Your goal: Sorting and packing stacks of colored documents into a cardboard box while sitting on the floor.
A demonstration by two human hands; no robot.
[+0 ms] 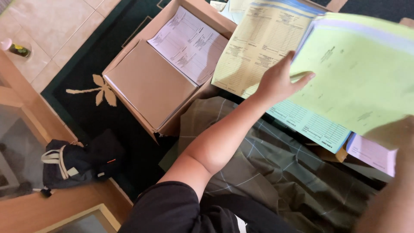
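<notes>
My left hand point(278, 80) reaches forward into a stack of paper forms, its fingers slipped between a yellow printed sheet point(258, 43) and a light green sheet point(362, 73). A pale blue form point(315, 127) and a pink one point(371, 152) lie beneath them. My right hand point(394, 131) is at the right edge, blurred, and grips the lower corner of the green sheet. The whole stack rests over my lap, which is covered in dark checked cloth point(276, 172).
An open cardboard box point(151, 84) on the dark green rug point(82, 77) holds brown card and a white printed sheet point(189, 43). A black bag point(75, 162) lies at the left by wooden furniture point(26, 103). Tiled floor shows top left.
</notes>
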